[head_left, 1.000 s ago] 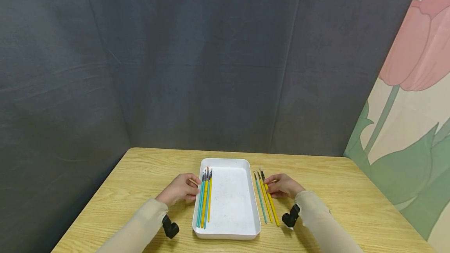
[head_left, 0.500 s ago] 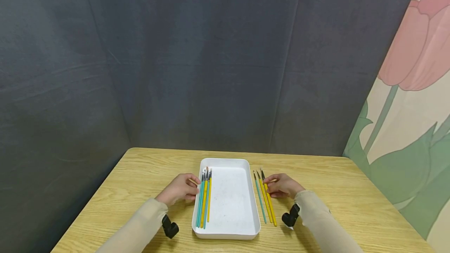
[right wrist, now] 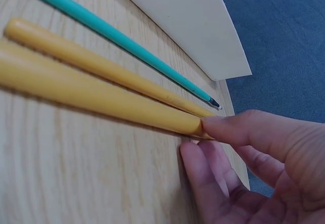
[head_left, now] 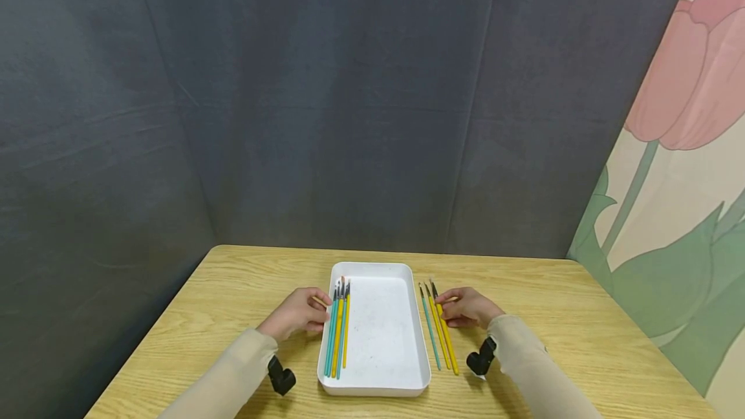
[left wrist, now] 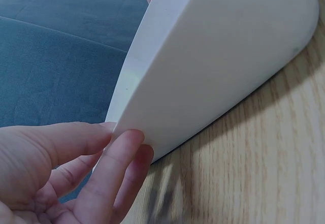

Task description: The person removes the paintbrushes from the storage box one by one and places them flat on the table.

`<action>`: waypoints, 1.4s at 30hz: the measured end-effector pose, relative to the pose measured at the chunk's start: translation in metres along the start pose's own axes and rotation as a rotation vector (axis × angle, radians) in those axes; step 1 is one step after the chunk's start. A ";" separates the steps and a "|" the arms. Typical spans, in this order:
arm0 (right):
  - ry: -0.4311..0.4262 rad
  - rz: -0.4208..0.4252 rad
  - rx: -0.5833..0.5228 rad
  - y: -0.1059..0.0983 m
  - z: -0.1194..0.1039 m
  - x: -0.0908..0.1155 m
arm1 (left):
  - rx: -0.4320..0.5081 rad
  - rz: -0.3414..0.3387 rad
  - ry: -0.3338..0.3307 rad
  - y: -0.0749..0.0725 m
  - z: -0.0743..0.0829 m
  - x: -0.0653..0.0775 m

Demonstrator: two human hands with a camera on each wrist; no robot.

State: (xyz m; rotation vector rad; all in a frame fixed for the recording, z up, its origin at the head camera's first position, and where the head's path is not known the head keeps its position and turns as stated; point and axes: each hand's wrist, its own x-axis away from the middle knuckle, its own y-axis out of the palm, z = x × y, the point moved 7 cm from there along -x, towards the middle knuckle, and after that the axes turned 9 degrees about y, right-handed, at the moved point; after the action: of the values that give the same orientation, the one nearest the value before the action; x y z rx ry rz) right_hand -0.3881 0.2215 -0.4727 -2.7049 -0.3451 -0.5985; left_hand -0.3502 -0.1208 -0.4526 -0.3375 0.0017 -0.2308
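Thick paintbrush (right wrist: 106,97) points away, pinched in our right hand (head_left: 470,308); our left hand (head_left: 297,313) pinches the tray (head_left: 384,335) between them.

Smooth plastic, satin paint, wood grain, matt cloth
The tray (head_left: 384,341) looked like smooth plastic with a soft sheen. Toward three o'clock of it, the thick yellow brush (right wrist: 101,96) and teal brush (right wrist: 122,44) had smooth, satin, painted-looking handles. The tabletop (head_left: 582,328) showed streaky wood grain; at twelve o'clock, the curtain (head_left: 326,115) was matt, faintly creased cloth.
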 end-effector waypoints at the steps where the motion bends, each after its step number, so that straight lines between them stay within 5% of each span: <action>1: -0.001 -0.002 0.001 0.000 0.000 0.000 | -0.001 0.001 0.000 0.000 0.000 0.000; 32: 0.011 -0.007 0.004 -0.001 0.001 -0.001 | 0.012 -0.001 0.000 0.000 0.001 0.001; 42: -0.053 -0.097 -0.080 -0.002 -0.014 0.002 | 0.006 0.008 -0.009 0.000 0.000 0.001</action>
State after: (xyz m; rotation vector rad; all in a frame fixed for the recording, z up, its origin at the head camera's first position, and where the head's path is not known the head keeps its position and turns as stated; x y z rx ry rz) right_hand -0.3916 0.2181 -0.4592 -2.7975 -0.4779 -0.5790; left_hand -0.3496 -0.1209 -0.4529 -0.3326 -0.0061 -0.2215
